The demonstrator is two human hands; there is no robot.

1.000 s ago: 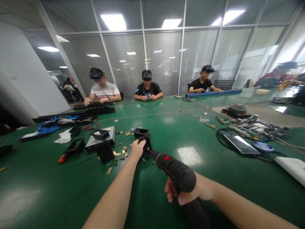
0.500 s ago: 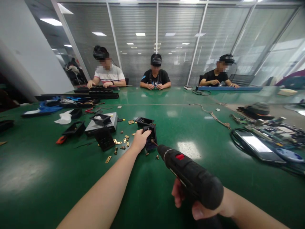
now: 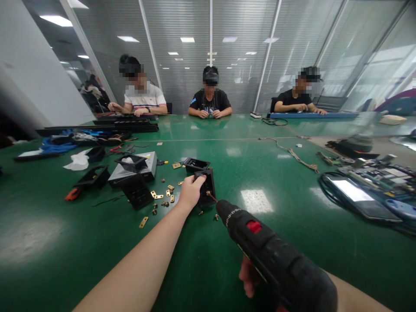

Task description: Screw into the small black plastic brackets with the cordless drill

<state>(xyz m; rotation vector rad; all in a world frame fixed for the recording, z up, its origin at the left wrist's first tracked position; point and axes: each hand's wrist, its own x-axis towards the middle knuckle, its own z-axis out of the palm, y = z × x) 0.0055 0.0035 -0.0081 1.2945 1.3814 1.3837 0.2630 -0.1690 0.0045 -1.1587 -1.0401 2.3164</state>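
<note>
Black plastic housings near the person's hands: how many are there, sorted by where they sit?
Held upright by the left hand: 1, the black plastic housing facing the black power screwdriver
Loose behind it: 1
On the grey box: 1
Left of the box: 2
Total: 5

Two bare forearms and hands, nothing worn

The left hand (image 3: 189, 193) ends a long bare forearm that enters from the bottom edge, with no sleeve, watch, ring or glove anywhere along it. Of the right hand (image 3: 249, 277) only a few ungloved fingers and a strip of bare, sleeveless forearm show at the lower right; its wrist is hidden.
</note>
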